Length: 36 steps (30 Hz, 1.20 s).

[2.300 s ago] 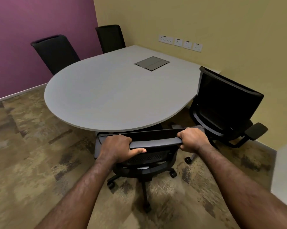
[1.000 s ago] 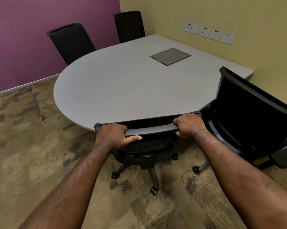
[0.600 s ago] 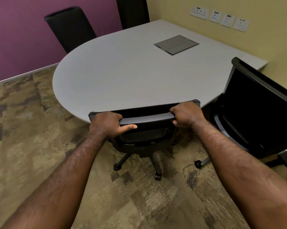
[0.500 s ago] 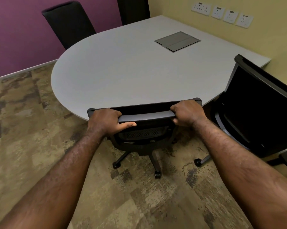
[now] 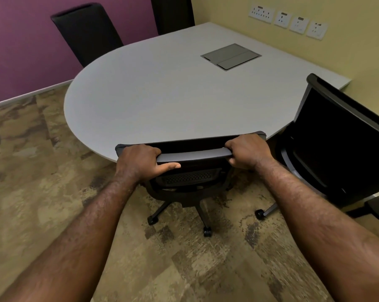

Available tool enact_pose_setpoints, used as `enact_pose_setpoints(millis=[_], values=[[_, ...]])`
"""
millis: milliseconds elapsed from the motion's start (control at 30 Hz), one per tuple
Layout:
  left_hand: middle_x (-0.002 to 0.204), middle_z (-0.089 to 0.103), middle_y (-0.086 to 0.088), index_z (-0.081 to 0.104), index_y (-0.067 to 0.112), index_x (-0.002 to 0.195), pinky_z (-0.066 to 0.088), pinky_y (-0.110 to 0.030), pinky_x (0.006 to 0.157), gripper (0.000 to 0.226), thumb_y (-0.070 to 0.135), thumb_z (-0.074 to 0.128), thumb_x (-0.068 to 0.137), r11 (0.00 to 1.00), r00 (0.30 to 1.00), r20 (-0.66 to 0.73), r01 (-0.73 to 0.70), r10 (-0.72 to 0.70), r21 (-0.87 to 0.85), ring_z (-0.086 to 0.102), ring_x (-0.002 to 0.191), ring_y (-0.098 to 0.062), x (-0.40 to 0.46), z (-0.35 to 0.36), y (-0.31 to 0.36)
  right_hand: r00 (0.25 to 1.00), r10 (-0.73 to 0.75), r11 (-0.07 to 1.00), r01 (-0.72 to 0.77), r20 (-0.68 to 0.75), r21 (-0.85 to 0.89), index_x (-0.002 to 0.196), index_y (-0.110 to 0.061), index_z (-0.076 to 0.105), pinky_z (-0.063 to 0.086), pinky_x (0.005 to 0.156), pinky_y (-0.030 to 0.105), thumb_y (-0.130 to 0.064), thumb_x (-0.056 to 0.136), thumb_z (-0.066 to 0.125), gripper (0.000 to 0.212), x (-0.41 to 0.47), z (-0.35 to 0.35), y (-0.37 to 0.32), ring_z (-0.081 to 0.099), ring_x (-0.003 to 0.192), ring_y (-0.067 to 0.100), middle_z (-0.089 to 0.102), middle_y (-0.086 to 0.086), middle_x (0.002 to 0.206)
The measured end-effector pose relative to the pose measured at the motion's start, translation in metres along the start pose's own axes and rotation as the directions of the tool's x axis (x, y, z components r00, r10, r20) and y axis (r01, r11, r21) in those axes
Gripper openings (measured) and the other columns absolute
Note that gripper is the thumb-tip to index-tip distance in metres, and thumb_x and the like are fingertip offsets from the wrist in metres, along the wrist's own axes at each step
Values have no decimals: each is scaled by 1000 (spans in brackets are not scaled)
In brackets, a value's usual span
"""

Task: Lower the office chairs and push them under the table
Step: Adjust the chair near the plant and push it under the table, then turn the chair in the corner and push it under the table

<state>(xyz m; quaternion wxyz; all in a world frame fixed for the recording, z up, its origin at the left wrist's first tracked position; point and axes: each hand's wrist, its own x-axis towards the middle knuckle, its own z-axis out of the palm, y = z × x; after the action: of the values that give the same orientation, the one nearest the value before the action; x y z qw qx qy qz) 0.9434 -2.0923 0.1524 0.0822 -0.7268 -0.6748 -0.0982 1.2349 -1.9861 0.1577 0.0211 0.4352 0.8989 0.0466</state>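
Note:
A black office chair (image 5: 192, 154) stands right in front of me, its backrest top against the rounded near edge of the grey table (image 5: 162, 99). Its seat is hidden under the table; its wheeled base shows on the carpet. My left hand (image 5: 140, 163) grips the left end of the backrest's top rail. My right hand (image 5: 248, 152) grips the right end. A second black office chair (image 5: 341, 136) stands out from the table on the right, its back higher than the tabletop.
Two more black chairs (image 5: 86, 33) stand at the table's far side by the purple wall. A grey cable hatch (image 5: 230, 56) is set in the tabletop. Wall sockets (image 5: 289, 21) line the yellow wall. Patterned carpet (image 5: 31, 192) spreads to the left.
The chair in my hands has rolled forward, its backrest now at the table's edge. My view has moved closer to the table. Both hands keep the same grip.

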Motion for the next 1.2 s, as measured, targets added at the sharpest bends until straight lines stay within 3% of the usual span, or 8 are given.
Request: enact_pose_setpoints(millis=[100, 167, 267, 400, 600, 800, 1200], values=[[46, 45, 11, 45, 25, 52, 26, -23, 43, 77, 99, 24, 64, 1000, 1000, 24, 3, -3, -29, 43, 45, -5, -4, -1, 0, 998, 37, 998, -35, -41, 57, 71, -29, 45, 36, 56, 30, -33, 65, 64, 20, -9, 0, -5, 57, 66, 21, 50, -10, 64], [50, 48, 12, 48, 26, 57, 26, -24, 43, 76, 98, 26, 63, 998, 1000, 17, 1, 0, -65, 45, 48, -5, -7, -3, 1, 991, 37, 994, -23, -130, 103, 84, -29, 49, 40, 68, 33, -38, 68, 66, 25, -19, 2, -9, 57, 78, 20, 57, -6, 80], [71, 55, 14, 55, 29, 76, 36, -26, 50, 72, 97, 33, 63, 985, 999, -30, -25, 21, -168, 53, 64, -10, -11, -6, 3, 962, 46, 992, -12, -270, 123, 117, -24, 47, 37, 93, 42, -61, 74, 57, 57, -39, 2, -15, 50, 101, 21, 55, 0, 110], [101, 62, 12, 58, 29, 106, 45, -31, 68, 78, 93, 44, 63, 959, 990, -92, -123, 103, -255, 58, 91, -13, -1, -19, 15, 927, 150, 987, -122, -344, 101, 134, -18, 38, 28, 104, 47, -72, 73, 51, 82, -69, -22, -15, 42, 120, 25, 48, 7, 131], [121, 61, 10, 54, 29, 121, 47, -36, 82, 85, 92, 44, 64, 908, 955, -207, -273, 215, -318, 57, 109, -15, 27, -48, 43, 852, 330, 939, -342, -406, 46, 145, -14, 26, 21, 109, 49, -71, 74, 54, 95, -123, -65, -2, 31, 132, 22, 36, 7, 145], [131, 57, 5, 50, 27, 129, 46, -43, 92, 90, 91, 45, 66, 839, 896, -293, -425, 335, -341, 52, 120, -19, 54, -66, 86, 756, 489, 847, -531, -436, 29, 148, -13, 17, 18, 111, 50, -68, 79, 51, 95, -184, -85, 11, 22, 139, 20, 28, 6, 152], [144, 49, 0, 42, 21, 140, 45, -45, 100, 97, 85, 52, 69, 646, 743, -420, -665, 521, -374, 46, 129, -20, 95, -92, 249, 557, 658, 691, -714, -507, 113, 148, -15, 18, 14, 111, 48, -64, 85, 48, 86, -299, -97, 92, 23, 140, 20, 28, 6, 153]])
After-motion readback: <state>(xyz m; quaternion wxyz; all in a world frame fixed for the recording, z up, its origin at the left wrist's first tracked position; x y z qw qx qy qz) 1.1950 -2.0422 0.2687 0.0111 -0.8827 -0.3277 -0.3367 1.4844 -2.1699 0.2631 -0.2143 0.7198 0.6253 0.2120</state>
